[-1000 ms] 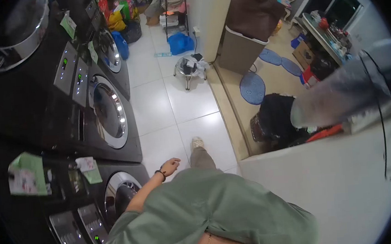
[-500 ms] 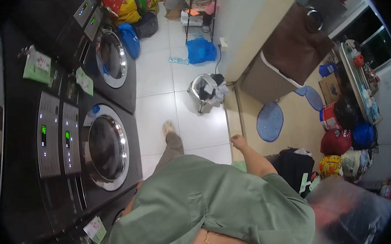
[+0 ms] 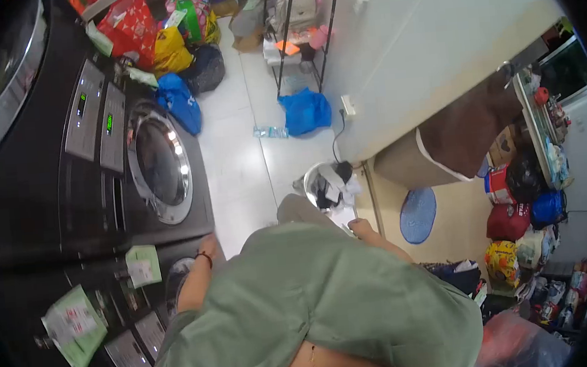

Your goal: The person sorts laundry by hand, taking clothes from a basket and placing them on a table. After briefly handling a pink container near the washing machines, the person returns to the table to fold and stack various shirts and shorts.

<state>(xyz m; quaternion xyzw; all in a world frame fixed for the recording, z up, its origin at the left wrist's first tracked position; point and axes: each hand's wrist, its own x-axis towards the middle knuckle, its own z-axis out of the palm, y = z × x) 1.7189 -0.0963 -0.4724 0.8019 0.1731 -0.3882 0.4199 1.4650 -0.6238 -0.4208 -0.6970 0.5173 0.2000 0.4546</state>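
My left hand, with a dark bracelet at its wrist, hangs beside the lower front of the dark washing machines. Its fingers are too small and blurred to make out. My right hand hangs at my other side with its fingers curled in, and nothing shows in them. Just ahead of it stands a round metal tub holding dark, white and grey cloth. On the left, the nearest round machine door is closed, with a lit control panel beside it.
A blue bag lies on the white floor by a wire rack. Several full bags, one yellow, line the far left. A wall runs along the right, with a covered hamper and a blue mat beyond.
I have moved forward along the floor. The tub, the blue bag and the far machine are closer. My left hand, mostly hidden before, now shows beside the machines.
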